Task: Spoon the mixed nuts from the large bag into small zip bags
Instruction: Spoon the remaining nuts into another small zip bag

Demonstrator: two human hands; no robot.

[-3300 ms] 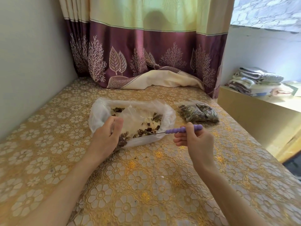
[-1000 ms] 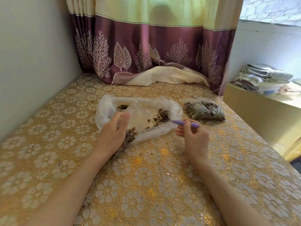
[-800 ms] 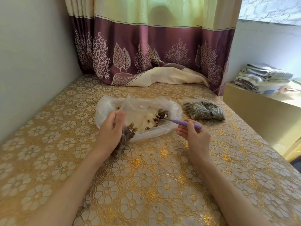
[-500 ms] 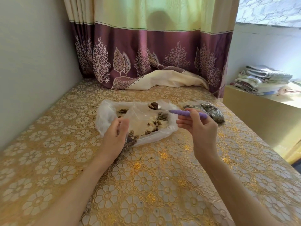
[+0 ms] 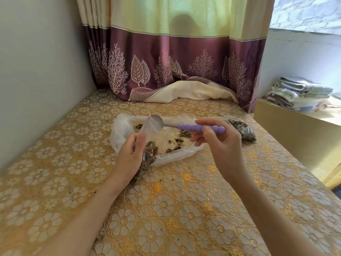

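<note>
The large clear bag [image 5: 121, 133] lies open on the gold flowered tablecloth, with scattered nuts [image 5: 175, 143] inside. My left hand [image 5: 130, 156] pinches a small zip bag [image 5: 150, 143] partly filled with nuts and holds its mouth up. My right hand [image 5: 219, 143] grips a spoon by its purple beaded handle [image 5: 201, 128]. The metal bowl of the spoon [image 5: 156, 120] sits at the small bag's mouth and looks empty.
A filled small bag of nuts [image 5: 242, 129] lies to the right of the large bag. A curtain [image 5: 175, 71] hangs at the back, a wall [image 5: 36, 71] runs on the left. Folded cloths [image 5: 299, 93] sit on a ledge at the right.
My right hand scooped nuts from the large bag, lifted the spoon and carried it left to the small bag's mouth. The spoon's bowl now looks empty. My left hand kept its hold.
</note>
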